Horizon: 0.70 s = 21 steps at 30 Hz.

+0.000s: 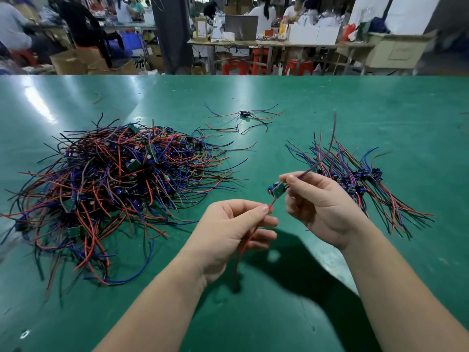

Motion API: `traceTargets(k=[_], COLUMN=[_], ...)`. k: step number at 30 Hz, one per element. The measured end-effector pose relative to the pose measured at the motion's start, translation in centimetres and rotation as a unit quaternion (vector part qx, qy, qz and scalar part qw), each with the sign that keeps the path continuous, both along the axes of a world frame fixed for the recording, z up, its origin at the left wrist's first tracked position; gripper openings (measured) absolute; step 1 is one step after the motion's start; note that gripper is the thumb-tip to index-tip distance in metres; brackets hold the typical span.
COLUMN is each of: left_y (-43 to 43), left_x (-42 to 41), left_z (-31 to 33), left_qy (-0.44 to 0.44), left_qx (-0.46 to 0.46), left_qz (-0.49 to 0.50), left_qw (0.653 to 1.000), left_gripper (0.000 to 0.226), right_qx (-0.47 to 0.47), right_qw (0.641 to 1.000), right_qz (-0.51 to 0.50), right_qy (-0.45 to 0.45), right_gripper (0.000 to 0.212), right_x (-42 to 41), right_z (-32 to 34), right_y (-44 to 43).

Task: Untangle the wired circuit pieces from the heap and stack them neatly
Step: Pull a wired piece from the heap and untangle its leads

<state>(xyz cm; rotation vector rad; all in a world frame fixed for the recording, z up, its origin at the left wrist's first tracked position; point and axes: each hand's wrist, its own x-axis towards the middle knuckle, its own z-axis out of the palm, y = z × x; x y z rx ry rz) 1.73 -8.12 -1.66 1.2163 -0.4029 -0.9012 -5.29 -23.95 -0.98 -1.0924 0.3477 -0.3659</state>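
Fingers [261, 209] of left hand [233, 227] pinch red wire [241, 252]; right hand [319, 201] pinches purple-blue wires [330, 143] | circuit piece [278, 190] is held in the air between hands, long axis lower-left to upper-right | stack [355, 179] lies just beyond right hand, the nearer one; heap [114, 179] well left | next, likely: lay piece parallel on stack

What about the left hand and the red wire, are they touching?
Touching. The head view shows the left hand pinching the red wire between thumb and forefinger, just below the circuit piece.
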Motion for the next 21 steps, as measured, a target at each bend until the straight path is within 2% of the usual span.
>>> traceTargets(k=[3,6,11,12,15,17,19,21], left_y=[-0.2,-0.2,0.2,0.3,0.3,0.2,0.1,0.4], left_x=[1.0,2.4,3.2,3.3,3.2,3.0,2.8,2.7], left_z=[-0.4,-1.1,-1.7,-2.0,-2.6,-2.7,-2.5,-2.2], left_qy=[-0.014,-0.118,-0.235,-0.266,-0.342,-0.387,-0.429,-0.476], left_qx=[0.033,0.077,0.088,0.101,0.135,0.146,0.155,0.171], left_qz=[0.068,0.177,0.231,0.232,0.224,0.221,0.212,0.205], left_qw=[0.997,0.974,0.940,0.930,0.903,0.883,0.864,0.838], left_gripper=[0.010,0.013,0.021,0.021,0.019,0.017,0.015,0.016], right_qx=[-0.041,-0.116,-0.240,-0.280,-0.387,-0.432,-0.450,-0.451], right_qw=[0.995,0.982,0.954,0.943,0.906,0.874,0.852,0.845], right_qz=[-0.058,-0.097,-0.151,-0.151,-0.078,-0.020,0.012,0.030], right_qy=[0.067,0.117,0.100,0.098,0.154,0.221,0.265,0.286], right_gripper=[0.007,0.010,0.002,0.007,0.061,0.080,0.075,0.057], right_x=[0.7,3.0,10.6,12.1,14.5,14.7,14.5,13.7], right_z=[1.1,3.7,8.7,9.1,9.2,8.5,7.4,6.4], right_y=[-1.4,-3.9,-7.4,-7.8,-8.5,-8.7,-8.6,-7.7])
